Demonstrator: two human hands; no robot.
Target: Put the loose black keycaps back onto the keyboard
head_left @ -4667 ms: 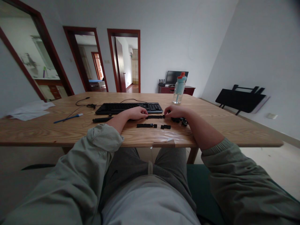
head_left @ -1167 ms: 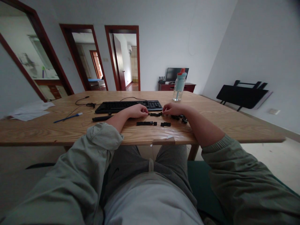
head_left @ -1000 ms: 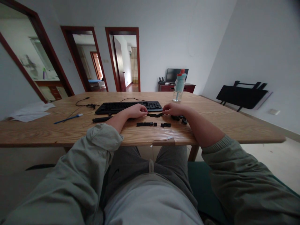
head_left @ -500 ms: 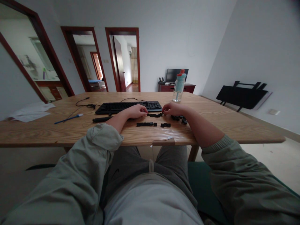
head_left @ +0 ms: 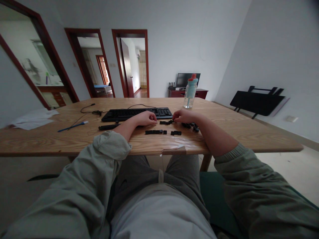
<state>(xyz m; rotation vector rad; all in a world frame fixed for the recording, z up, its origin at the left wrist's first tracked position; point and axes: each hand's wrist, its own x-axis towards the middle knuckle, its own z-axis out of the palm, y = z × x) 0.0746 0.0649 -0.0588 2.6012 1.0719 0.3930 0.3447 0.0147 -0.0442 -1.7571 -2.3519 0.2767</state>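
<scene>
Both of my hands rest low over the table, on either side of a short row of black keycaps (head_left: 164, 122). My left hand (head_left: 149, 118) is closed with thumb and fingers together left of that row; whatever lies between its fingertips is hidden. With its fingers pinched, my right hand (head_left: 183, 116) holds a dark keycap (head_left: 172, 120) at the row's right end. Nearer the table edge lie a longer row of keycaps (head_left: 154, 132) and a small group of keycaps (head_left: 176, 133). A loose pile of keycaps (head_left: 193, 126) sits beside my right wrist.
Behind my hands lies a black keyboard (head_left: 124, 114) with its cable. A dark bar-like object (head_left: 108, 127) and a blue brush-like tool (head_left: 72, 126) are at the left, near white paper (head_left: 35, 119). A water bottle (head_left: 190, 93) stands behind my right hand on the wooden table (head_left: 239, 132).
The single keycap at my left fingertips is no longer visible, and those fingers have drawn slightly left. My right hand has barely moved.
</scene>
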